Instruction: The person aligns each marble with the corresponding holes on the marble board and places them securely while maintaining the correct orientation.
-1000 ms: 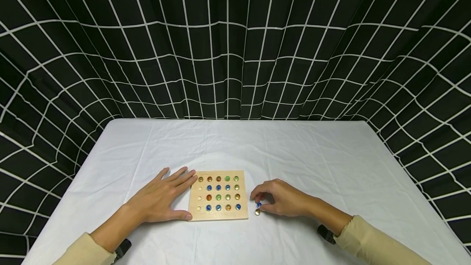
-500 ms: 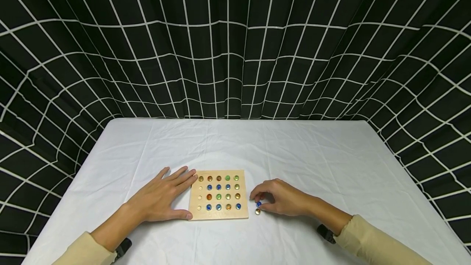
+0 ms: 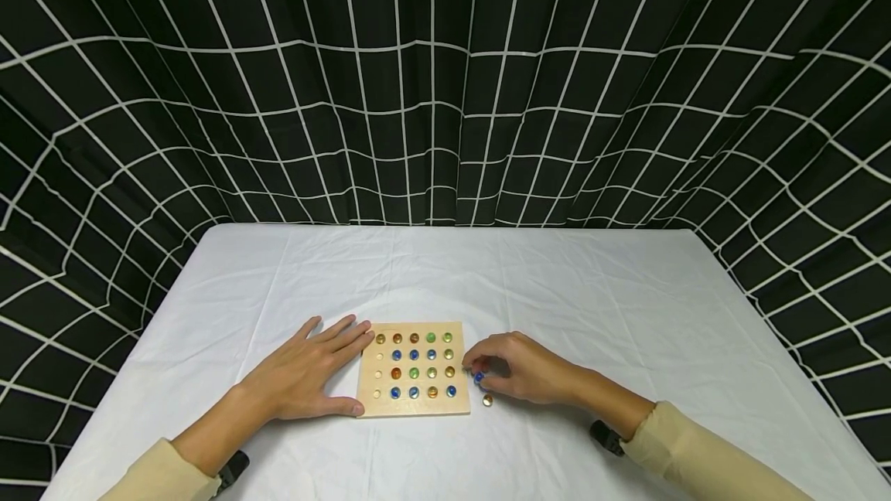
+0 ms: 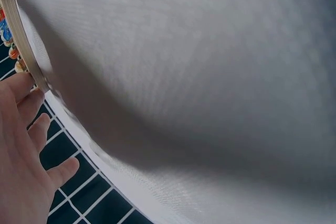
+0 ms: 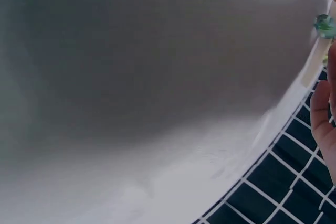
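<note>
Blue marble (image 3: 479,378) pinched, wooden board (image 3: 414,407) holding marbles

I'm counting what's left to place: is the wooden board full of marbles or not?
Not full. The wooden board has marbles in most holes, but three holes in its left column are bare.

Even, bright overhead light; soft shadows lie under each hand on the white surface (image 3: 557,284). Head view bows outward at its edges; both wrist views are blurred.
</note>
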A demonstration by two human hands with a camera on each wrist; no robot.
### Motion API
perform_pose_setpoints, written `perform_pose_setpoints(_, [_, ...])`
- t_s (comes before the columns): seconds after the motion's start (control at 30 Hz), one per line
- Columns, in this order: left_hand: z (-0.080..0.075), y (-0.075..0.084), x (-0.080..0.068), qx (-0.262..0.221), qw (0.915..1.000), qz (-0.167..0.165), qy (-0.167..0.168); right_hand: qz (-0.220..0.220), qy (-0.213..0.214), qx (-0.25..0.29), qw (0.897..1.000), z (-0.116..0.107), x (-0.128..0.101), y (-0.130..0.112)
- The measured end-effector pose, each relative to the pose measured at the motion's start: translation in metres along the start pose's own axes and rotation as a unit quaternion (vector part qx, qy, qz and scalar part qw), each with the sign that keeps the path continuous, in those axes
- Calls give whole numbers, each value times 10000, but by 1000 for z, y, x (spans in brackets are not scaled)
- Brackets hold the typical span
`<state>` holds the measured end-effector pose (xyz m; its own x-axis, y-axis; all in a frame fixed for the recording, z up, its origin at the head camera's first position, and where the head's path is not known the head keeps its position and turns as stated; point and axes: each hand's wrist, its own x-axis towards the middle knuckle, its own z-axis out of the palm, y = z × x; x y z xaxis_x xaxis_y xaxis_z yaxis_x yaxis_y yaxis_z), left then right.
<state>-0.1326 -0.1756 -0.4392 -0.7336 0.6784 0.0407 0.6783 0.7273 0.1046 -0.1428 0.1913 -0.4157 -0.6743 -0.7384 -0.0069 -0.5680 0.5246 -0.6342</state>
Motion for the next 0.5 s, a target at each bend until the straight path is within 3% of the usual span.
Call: perform_pose_setpoints(0.5, [0, 0, 0, 3, 10000, 17, 55, -300, -72, -76, 9995, 1, 30, -25])
